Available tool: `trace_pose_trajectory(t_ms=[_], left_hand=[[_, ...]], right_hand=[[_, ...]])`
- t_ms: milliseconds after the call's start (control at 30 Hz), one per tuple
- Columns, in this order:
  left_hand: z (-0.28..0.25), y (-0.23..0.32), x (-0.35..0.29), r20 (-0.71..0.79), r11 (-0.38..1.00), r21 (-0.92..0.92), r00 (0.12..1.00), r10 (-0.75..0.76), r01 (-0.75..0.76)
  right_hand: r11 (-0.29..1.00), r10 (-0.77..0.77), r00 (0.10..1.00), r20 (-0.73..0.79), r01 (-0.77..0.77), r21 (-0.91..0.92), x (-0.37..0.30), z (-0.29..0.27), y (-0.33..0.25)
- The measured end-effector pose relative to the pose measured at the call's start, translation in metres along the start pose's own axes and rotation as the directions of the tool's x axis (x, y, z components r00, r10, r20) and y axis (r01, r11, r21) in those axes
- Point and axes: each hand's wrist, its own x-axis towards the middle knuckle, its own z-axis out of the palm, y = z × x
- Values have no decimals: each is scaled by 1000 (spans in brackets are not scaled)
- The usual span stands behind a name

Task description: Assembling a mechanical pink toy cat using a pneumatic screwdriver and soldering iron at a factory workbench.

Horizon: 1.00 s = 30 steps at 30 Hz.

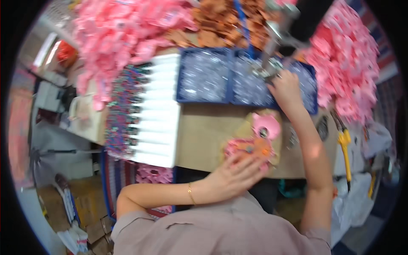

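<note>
My left hand (233,178) lies flat with fingers stretched over a small pile of pink pieces (238,146) and an orange piece (264,151) at the table's near edge. Just beyond its fingertips is a pink rounded piece (270,123) with a dark round spot, lying on a yellowish backing. Raised over the blue trays, my right hand (287,87) has its fingers curled in beside a shiny metal fitting (267,70). What those fingers pinch is too blurred to make out.
Blue trays (231,95) of clear plastic pieces stand across the middle. Left of them is a white ribbed rack (159,114) beside many multicoloured bits (123,114). Pink heaps (127,38) and an orange-brown heap (216,25) lie behind. Yellow-handled pliers (345,148) are at right.
</note>
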Motion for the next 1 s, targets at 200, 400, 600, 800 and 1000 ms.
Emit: trace_pose_trajectory(t_ms=[200,400,600,800,1000], left_hand=[[-81,-149,27,-251,948,62,924,-288,312],[-107,-370,0,-320,408,619,690,-649,671],[-140,-342,6,-389,340,263,422,-819,903],[-131,-212,-31,-586,583,186,566,-580,791],[-73,-146,-78,-481,623,324,691,-539,712]], right_hand=[[998,0,998,-69,-4,-59,-10,1,14],[995,-55,995,-77,48,-93,6,5,-7],[940,-16,986,-167,72,334,-4,-19,-11],[697,325,945,38,-267,666,-36,37,64],[251,430,874,227,-357,900,-66,-26,44]])
